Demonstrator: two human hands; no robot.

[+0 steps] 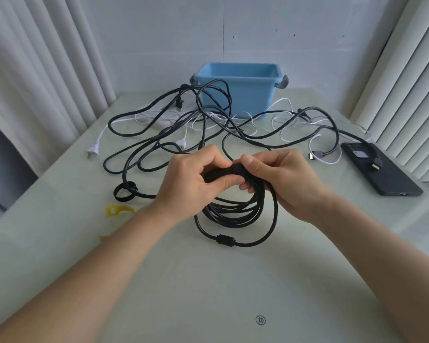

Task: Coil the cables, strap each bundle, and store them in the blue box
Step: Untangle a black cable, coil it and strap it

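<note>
A coiled black cable hangs in loops over the table centre, a ferrite bead at its bottom. My left hand and my right hand both grip the top of the coil, fingers curled round a black strap wrapped there. Behind them lies a tangle of loose black cables and white cables. The blue box stands open at the back of the table. A black strap loop and a yellow strap lie at the left.
A black phone lies at the right with a cable plug resting on it. A white power plug sits near the left table edge. Curtains hang on both sides, and a wall stands behind the box.
</note>
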